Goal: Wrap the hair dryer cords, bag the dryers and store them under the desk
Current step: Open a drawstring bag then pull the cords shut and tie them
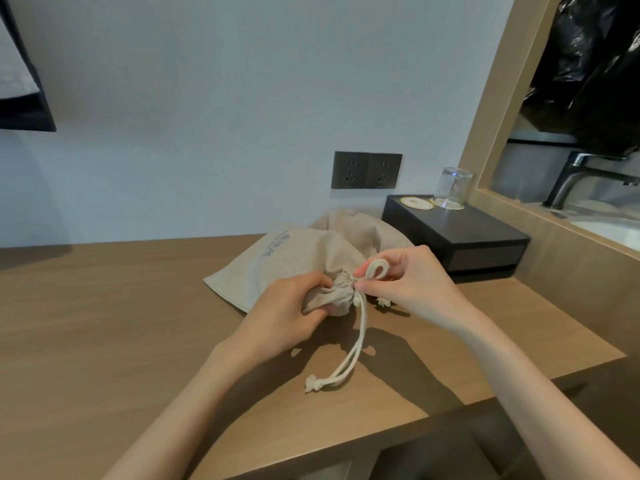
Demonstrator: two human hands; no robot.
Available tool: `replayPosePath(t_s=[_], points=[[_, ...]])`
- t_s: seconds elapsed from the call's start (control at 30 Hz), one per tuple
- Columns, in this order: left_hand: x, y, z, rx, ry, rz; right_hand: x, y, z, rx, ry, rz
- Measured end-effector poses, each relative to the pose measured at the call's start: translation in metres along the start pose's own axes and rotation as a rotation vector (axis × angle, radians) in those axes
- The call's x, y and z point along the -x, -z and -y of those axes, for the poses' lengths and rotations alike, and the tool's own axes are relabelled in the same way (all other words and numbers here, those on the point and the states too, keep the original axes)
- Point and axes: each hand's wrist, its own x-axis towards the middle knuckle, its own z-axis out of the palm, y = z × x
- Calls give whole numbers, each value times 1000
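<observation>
A beige cloth drawstring bag (287,261) with grey print lies on the wooden desk (104,323), its mouth gathered tight. My left hand (287,317) grips the bunched neck of the bag. My right hand (412,285) pinches a loop of the white drawstring cord (360,337) right at the neck. The cord's knotted end trails toward the desk's front edge. A second beige bag (367,226) lies behind the first. No hair dryer shows; the bags hide whatever is inside.
A black box (485,237) stands at the back right with an upturned glass (453,187) and coasters on it. A double wall socket (366,170) is on the wall behind. A wooden frame (491,109) and a sink with tap (581,178) are at right.
</observation>
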Motion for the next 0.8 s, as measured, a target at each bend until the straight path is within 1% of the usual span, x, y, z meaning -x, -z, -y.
replayPosePath(t_s=[0.13,0.27,0.33,0.4,0.47,0.5,0.67,0.8], points=[[-1,2,1,-9,6,-6,2,-9,-8,102,88,-162],[-3,2,3,2,-9,29,2,-19,-16,320,239,-308],[-3,2,4,15,-16,48,1,-24,-23,399,340,-334],[-2,3,3,29,-28,63,-1,-27,-30,500,464,-308],[-1,4,3,51,-33,80,-2,-29,-36,591,598,-344],[-1,5,2,61,-35,93,-3,-30,-37,617,632,-367],[0,4,-2,169,-42,154,-8,-42,-50,670,671,-405],[4,4,-11,264,-59,237,-5,-44,-62,533,738,-431]])
